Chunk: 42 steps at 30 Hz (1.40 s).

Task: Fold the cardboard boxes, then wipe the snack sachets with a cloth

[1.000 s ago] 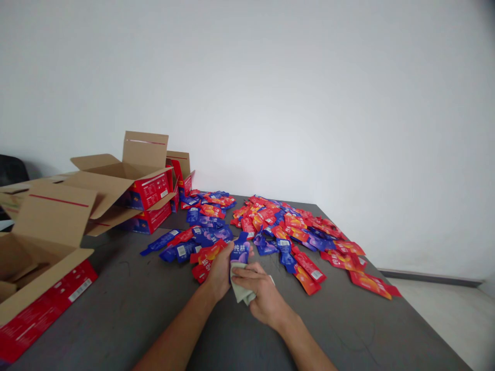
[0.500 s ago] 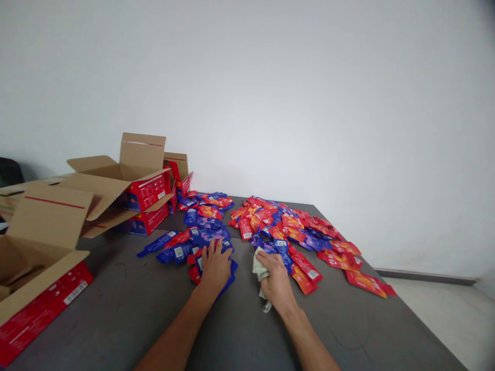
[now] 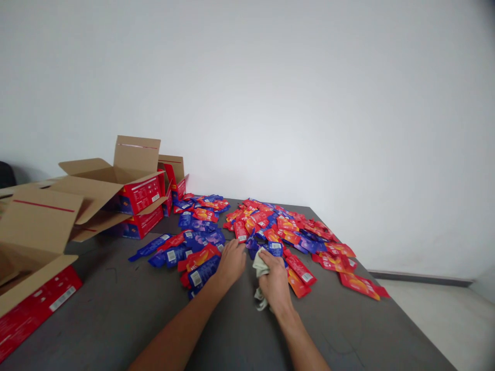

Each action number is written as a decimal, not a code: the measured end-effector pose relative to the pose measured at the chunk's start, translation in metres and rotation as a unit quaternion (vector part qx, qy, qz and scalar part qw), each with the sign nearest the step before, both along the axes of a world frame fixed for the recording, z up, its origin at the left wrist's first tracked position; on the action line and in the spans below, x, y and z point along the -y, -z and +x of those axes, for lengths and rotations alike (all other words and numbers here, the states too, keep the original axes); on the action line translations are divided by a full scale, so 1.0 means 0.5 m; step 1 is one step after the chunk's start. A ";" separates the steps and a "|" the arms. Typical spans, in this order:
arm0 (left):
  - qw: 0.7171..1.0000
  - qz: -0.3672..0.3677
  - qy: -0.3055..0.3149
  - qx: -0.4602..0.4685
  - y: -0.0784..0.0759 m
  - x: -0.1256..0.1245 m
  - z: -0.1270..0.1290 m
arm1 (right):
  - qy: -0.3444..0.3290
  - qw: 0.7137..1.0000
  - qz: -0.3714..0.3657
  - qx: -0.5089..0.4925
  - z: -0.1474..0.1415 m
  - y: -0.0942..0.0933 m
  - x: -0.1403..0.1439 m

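**Grey cloth bunched at the edge of the packets**

Grey-green cloth [image 3: 260, 278] sits crumpled inside the closed right hand [image 3: 275, 281], just beside the red and blue sachets [image 3: 282, 232]. The left hand [image 3: 231, 262] lies on the pile's near edge, fingers seemingly flat and holding nothing. Bare dark table [image 3: 127, 309] spreads nearer; open cartons [image 3: 116, 180] crowd the left.

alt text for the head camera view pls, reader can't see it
Two bare hands reach over a dark grey table: the right hand grips a crumpled pale cloth, the left hand rests at the edge of a spread of red and blue sachets. Open cardboard boxes stand at the left, before a white wall.
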<state>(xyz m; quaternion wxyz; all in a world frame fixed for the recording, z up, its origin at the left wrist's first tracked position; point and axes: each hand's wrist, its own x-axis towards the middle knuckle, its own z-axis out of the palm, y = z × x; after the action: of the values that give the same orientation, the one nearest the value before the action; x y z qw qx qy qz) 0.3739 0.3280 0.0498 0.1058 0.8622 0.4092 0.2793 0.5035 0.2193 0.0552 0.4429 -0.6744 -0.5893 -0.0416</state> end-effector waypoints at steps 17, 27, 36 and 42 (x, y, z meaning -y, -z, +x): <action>0.986 -0.125 -0.050 0.101 0.022 -0.111 0.100 | 0.030 0.999 -0.014 -0.016 0.008 -0.015 0.005; 0.931 -0.179 0.006 0.319 0.002 -0.005 -0.014 | -0.026 0.997 0.042 -0.052 0.001 -0.020 0.009; 0.878 -0.250 0.041 0.406 -0.014 0.039 -0.067 | -0.219 0.974 0.051 -0.010 -0.073 -0.032 0.020; 0.867 -0.244 -0.021 0.434 -0.025 0.023 -0.101 | -0.277 0.959 -0.051 0.033 -0.090 -0.033 0.017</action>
<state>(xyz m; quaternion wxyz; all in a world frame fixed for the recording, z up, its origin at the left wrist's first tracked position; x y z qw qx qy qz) 0.3235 0.3165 0.0621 0.4739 0.5917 0.3954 0.5187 0.4586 0.2108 0.0716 0.3826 -0.5044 -0.7687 0.0909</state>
